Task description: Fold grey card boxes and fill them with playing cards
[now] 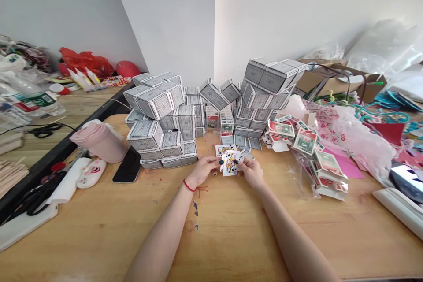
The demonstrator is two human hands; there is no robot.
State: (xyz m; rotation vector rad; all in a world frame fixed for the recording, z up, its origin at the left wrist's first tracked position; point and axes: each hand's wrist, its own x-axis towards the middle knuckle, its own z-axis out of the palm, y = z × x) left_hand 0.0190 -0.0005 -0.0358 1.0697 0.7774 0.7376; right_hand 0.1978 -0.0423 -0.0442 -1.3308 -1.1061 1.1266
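My left hand (204, 170) and my right hand (251, 171) meet over the wooden table (231, 229). Together they pinch a small fan of playing cards (230, 162), face up, showing a face card. A red string circles my left wrist. More loose cards (226, 149) lie on the table just behind the held ones. Grey patterned card packs (165, 123) are stacked in heaps beyond my hands, at left and centre.
Red and green flat card boxes (307, 141) in plastic lie at right, beside pink bags. A black phone (128, 166), a pink roll (101, 141) and a white case sit at left. Scissors (33, 200) lie at the far left edge.
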